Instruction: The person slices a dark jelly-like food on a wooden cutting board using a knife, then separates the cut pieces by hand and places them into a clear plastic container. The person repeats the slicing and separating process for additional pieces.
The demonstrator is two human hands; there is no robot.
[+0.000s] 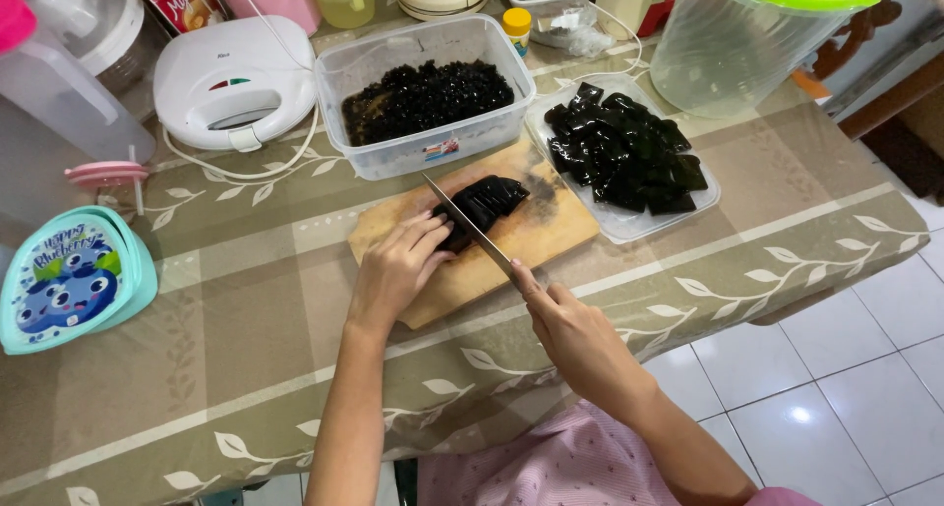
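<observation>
A block of black jelly (489, 200), cut into slices, lies on a wooden cutting board (551, 233). My left hand (397, 267) presses on the near end of the jelly, fingers curled over it. My right hand (570, 329) grips the handle of a knife (464, 220), forefinger along the spine, and the blade lies across the jelly beside my left fingers. Behind the board stands a clear tub (393, 152) of small black jelly cubes (427, 97). To its right a shallow clear tray (629, 229) holds large black jelly chunks (627, 148).
A white sandwich maker (234, 81) and its cord sit at the back left. A teal lunch box (69, 280) lies at the left edge. A big clear container with a green lid (757, 24) stands back right. The table edge (787, 290) drops to white tiles.
</observation>
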